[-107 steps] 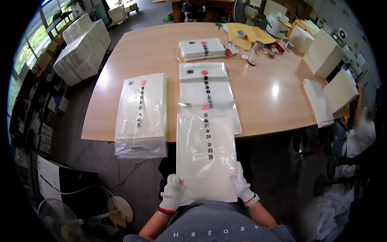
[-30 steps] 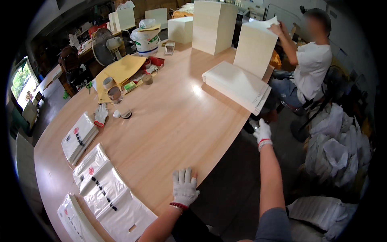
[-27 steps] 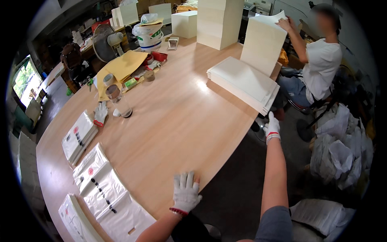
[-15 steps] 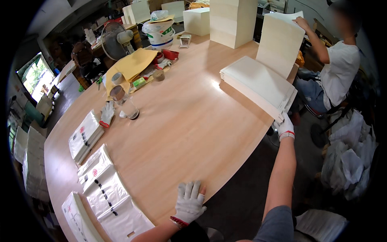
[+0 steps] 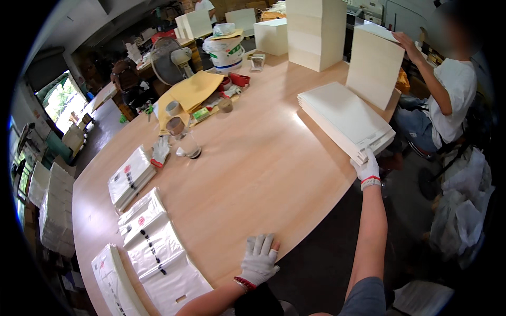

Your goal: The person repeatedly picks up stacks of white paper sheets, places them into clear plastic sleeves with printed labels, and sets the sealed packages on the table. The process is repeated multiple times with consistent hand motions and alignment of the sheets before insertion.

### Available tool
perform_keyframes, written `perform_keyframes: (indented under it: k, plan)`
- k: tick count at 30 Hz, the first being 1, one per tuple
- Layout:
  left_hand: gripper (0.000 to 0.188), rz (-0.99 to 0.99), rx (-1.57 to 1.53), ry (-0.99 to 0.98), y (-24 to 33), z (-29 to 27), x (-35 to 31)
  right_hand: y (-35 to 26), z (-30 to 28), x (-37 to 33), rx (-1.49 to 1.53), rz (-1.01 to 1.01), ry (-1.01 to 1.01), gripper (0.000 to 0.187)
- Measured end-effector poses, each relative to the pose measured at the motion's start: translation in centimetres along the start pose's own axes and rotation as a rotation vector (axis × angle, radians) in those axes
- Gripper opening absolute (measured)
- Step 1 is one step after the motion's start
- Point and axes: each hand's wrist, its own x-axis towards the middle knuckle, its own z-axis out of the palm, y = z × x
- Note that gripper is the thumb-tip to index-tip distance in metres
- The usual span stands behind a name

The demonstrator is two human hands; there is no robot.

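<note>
In a white glove with a red cuff, my right hand [image 5: 367, 167] grips the near corner of a stack of flat white cardboard sheets [image 5: 342, 110]. The stack lies at the right edge of the round wooden table [image 5: 247, 179], and its near corner reaches the edge. Its upper sheets are slightly fanned out there. My left hand [image 5: 259, 259], also gloved, rests palm down on the table's near edge with fingers stretched out and holds nothing. To its left lie printed white plastic bags [image 5: 163, 247] in an overlapping row.
A seated co-worker [image 5: 453, 100] at the right touches an upright white board [image 5: 375, 66]. Tall white blocks [image 5: 316, 37] stand behind. A tape dispenser or clear jar [image 5: 184, 139], a loose glove [image 5: 160, 149], yellow paper [image 5: 192, 92], a tub [image 5: 224, 52] and a fan [image 5: 171, 60] are farther off.
My view has swung a little left. My right hand has drawn the stack's near corner slightly toward me. The co-worker's hand has shifted on the upright board. My left hand stays on the table.
</note>
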Motion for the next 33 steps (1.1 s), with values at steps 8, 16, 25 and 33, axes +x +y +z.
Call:
perform_keyframes:
  k: [8, 16, 25, 33]
  plan:
    - [0.070, 0.015, -0.003, -0.004, -0.1, 0.0, -0.3, 3.6, 5.4, -2.7, 0.275, 0.064, 0.166, 0.050]
    - [0.067, -0.010, -0.012, 0.013, -0.1, 0.2, -1.1, 8.0, 14.3, -11.7, 0.348, 0.028, 0.294, 0.060]
    - [0.037, -0.271, -0.674, 0.320, -1.1, 2.1, -1.8, 11.7, 14.2, -23.9, 0.446, 0.080, 0.284, 0.059]
    - [0.061, -0.725, -2.197, -0.223, -3.3, 0.7, -2.2, 11.3, 13.7, -39.5, 0.394, 0.208, 0.291, 0.047]
